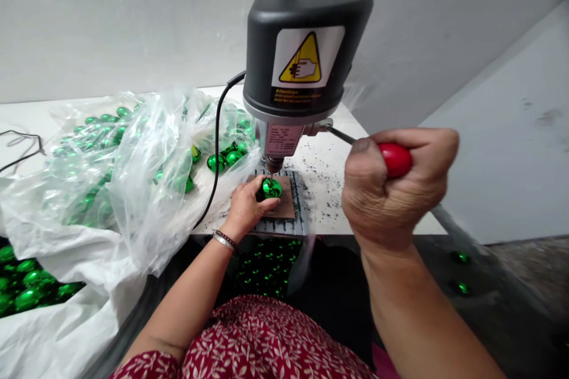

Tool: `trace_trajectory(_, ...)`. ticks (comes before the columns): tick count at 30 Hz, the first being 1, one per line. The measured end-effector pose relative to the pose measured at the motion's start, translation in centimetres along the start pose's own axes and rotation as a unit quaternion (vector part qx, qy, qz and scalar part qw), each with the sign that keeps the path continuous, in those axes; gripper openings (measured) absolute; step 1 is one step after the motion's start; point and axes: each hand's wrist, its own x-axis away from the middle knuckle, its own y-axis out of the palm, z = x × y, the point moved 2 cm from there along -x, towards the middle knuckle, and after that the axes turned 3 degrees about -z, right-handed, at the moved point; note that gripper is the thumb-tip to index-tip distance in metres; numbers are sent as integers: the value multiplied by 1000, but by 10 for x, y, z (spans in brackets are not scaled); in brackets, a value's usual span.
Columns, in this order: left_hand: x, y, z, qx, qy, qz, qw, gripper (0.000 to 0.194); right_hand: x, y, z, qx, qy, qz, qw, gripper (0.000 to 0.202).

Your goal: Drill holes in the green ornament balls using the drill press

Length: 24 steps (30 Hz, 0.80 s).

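Note:
Under the chuck of a dark grey drill press (293, 89), a shiny green ball (272, 189) rests on a brown board (288, 204). My left hand (248, 204) grips the ball between thumb and fingers from the left. The drill bit (271, 177) comes down at the top of the ball; whether it has entered is too small to tell. My right hand (395, 189) is closed around the red knob (395, 160) of the press's feed lever (340, 134), to the right of the machine.
A clear plastic bag (151, 160) with many green balls lies left on the white table (326, 189), which has dark shavings scattered over it. A black cable (217, 142) hangs left of the press. More green balls (33, 281) lie in a white sack (102, 290) at lower left.

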Motion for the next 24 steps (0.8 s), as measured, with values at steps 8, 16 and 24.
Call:
trace_trajectory(8, 1, 0, 1, 17, -3, -2, 1000, 52, 12, 4, 0, -37, -17, 29, 999, 9)
trace_trajectory(16, 2, 0, 1, 25, 10, -4, 1000, 45, 29, 6, 8, -59, -23, 31, 998, 7)
trace_trajectory(24, 0, 1, 2, 45, 4, -3, 999, 45, 6, 9, 7, -57, -40, 52, 996, 12)
